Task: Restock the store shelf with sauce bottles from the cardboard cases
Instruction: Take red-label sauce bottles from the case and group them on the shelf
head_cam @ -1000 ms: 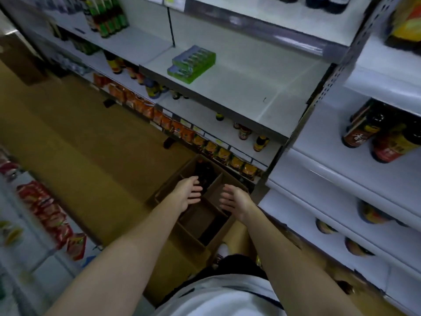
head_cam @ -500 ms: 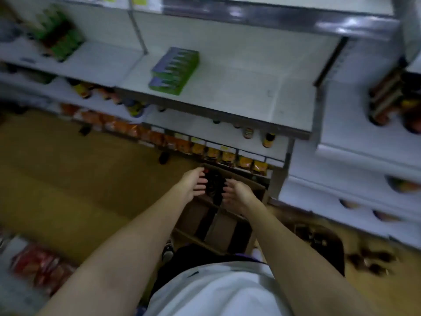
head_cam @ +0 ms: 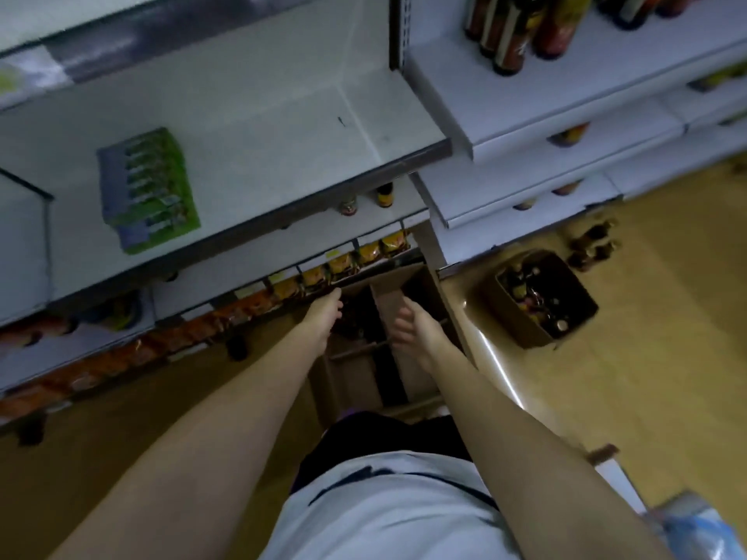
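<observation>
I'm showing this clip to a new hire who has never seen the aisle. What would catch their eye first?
Two bare arms reach down the middle, left hand and right hand over an open divided cardboard case on the floor. Above it stretches a nearly bare white shelf holding one green multipack. To the right, a second box of bottles sits on the floor.

Green-and-grey multipack [head_cam: 147, 190] lies flat on a white shelf board, left of centre. Row of yellow and orange packets [head_cam: 341, 263] stands along the lowest shelf edge, behind wire dividers. Orange packets [head_cam: 121, 357] continue leftward, blurred. Floor [head_cam: 655, 349] is tan and glossy, with a bright reflection streak. Blue-white plastic-wrapped item [head_cam: 699, 527] at bottom right corner; contents cannot be told.
</observation>
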